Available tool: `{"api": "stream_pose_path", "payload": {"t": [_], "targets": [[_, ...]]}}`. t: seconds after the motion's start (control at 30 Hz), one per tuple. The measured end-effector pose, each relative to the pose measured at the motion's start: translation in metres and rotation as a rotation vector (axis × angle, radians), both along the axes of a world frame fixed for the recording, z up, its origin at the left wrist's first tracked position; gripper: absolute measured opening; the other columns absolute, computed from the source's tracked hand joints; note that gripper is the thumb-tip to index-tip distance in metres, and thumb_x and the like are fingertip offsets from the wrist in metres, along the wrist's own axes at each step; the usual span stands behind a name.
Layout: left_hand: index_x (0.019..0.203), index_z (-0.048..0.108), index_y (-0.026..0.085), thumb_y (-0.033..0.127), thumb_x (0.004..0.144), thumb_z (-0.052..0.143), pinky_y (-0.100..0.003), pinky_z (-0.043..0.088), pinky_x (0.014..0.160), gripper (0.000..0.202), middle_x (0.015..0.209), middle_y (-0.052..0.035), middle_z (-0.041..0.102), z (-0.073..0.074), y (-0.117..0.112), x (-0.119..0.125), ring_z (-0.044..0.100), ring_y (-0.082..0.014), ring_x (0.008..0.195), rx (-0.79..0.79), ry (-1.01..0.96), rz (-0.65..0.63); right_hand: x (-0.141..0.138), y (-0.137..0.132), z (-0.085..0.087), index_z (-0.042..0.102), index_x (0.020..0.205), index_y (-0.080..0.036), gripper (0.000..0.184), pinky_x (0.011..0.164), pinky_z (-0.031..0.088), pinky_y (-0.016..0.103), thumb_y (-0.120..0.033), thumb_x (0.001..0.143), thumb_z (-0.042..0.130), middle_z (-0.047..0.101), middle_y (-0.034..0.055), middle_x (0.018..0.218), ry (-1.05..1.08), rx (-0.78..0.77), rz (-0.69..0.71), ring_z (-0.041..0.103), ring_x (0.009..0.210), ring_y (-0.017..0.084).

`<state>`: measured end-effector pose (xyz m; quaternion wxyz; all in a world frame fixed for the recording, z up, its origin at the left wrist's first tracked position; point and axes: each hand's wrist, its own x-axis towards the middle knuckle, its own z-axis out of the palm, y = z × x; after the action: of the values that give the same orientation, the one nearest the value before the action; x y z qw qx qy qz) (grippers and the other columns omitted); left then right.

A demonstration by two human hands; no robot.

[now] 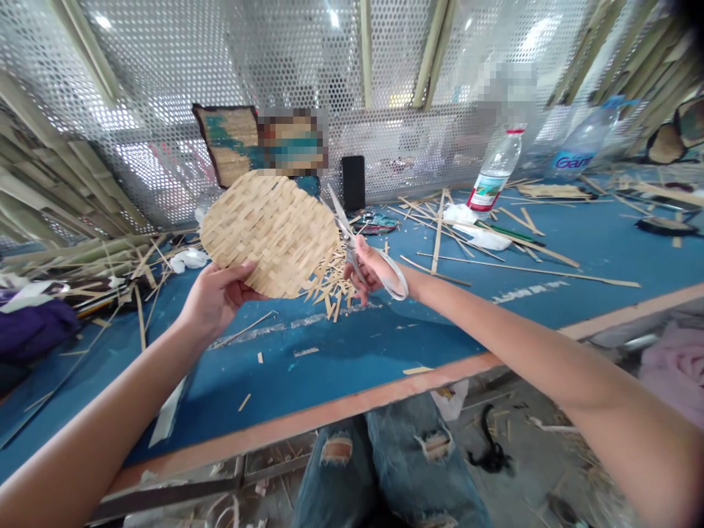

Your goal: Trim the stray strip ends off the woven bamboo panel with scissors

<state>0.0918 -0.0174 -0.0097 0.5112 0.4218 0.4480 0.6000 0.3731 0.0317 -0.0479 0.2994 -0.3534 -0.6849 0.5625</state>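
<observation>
My left hand (223,293) grips the lower left edge of a woven bamboo piece (269,235), thumb on the near face and fingers behind. The piece is roughly oval with trimmed edges, tilted up above the table. In my right hand (368,271) is a pair of scissors (345,229), blades pointing up and slightly left, beside the right edge of the weave. Whether the blades touch the weave I cannot tell. Under the piece and the scissors lies a heap of short bamboo offcuts (333,282).
On the blue table (352,367) lie long bamboo strips (528,268). A red-capped bottle (495,172) and a larger bottle (588,143) stand at the back right. A dark phone (353,182) leans against the perforated metal wall (385,139). Purple cloth (41,323) lies at left.
</observation>
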Motion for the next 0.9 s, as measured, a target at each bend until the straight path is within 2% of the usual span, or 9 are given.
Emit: {"api": "stream_pose_path", "payload": {"t": [0.2,0.37,0.57,0.67,0.8,0.9], "targets": [[0.097,0.068,0.009,0.000,0.074,0.067,-0.025,0.061,0.046,0.025,0.078,-0.0010,0.076,0.002,0.001,-0.004,0.068,-0.0163,0.058,-0.025,0.003,0.014,0.003,0.002,0.000,0.060,0.086,-0.019,0.085,0.053,0.046,0.030,-0.093,0.079,0.019,0.051,-0.0014,0.055,-0.055,0.010,0.042,0.058,0.049,0.016],[0.101,0.068,0.010,0.000,0.076,0.065,-0.027,0.062,0.045,0.027,0.080,-0.0013,0.077,0.001,-0.002,0.000,0.068,-0.0167,0.056,-0.028,0.053,-0.061,0.003,-0.002,0.004,0.056,0.080,-0.020,0.080,0.052,0.048,0.029,-0.093,0.079,0.024,0.052,-0.0020,0.052,-0.071,0.059,0.022,0.057,0.046,0.014],[0.096,0.070,0.009,0.000,0.076,0.065,-0.028,0.063,0.045,0.022,0.077,-0.0024,0.076,0.001,-0.005,0.002,0.068,-0.0168,0.055,-0.044,0.079,-0.079,0.004,-0.014,0.012,0.054,0.070,-0.020,0.072,0.048,0.047,0.029,-0.085,0.087,0.030,0.050,-0.0016,0.046,-0.126,0.186,-0.058,0.057,0.041,0.014],[0.095,0.069,0.008,-0.001,0.076,0.064,-0.027,0.062,0.044,0.022,0.077,-0.0027,0.076,0.002,-0.005,0.000,0.068,-0.0167,0.054,-0.026,0.079,-0.066,0.003,-0.019,0.016,0.054,0.067,-0.020,0.070,0.047,0.048,0.030,-0.084,0.087,0.034,0.047,-0.0024,0.045,-0.134,0.197,-0.093,0.056,0.040,0.015],[0.096,0.069,0.007,-0.001,0.075,0.065,-0.028,0.063,0.044,0.023,0.076,-0.0032,0.075,0.004,-0.003,-0.003,0.068,-0.0172,0.053,-0.028,0.076,-0.068,0.004,-0.016,0.015,0.053,0.070,-0.020,0.070,0.047,0.049,0.028,-0.085,0.087,0.033,0.043,-0.0044,0.043,-0.153,0.186,-0.107,0.053,0.038,0.013],[0.094,0.069,0.007,-0.002,0.075,0.064,-0.029,0.062,0.043,0.022,0.073,-0.0040,0.075,0.005,-0.002,-0.006,0.068,-0.0176,0.051,-0.028,0.090,-0.082,0.005,-0.009,0.011,0.054,0.076,-0.020,0.072,0.052,0.050,0.028,-0.087,0.085,0.028,0.045,-0.0040,0.049,-0.192,0.224,-0.071,0.053,0.042,0.012]]}}
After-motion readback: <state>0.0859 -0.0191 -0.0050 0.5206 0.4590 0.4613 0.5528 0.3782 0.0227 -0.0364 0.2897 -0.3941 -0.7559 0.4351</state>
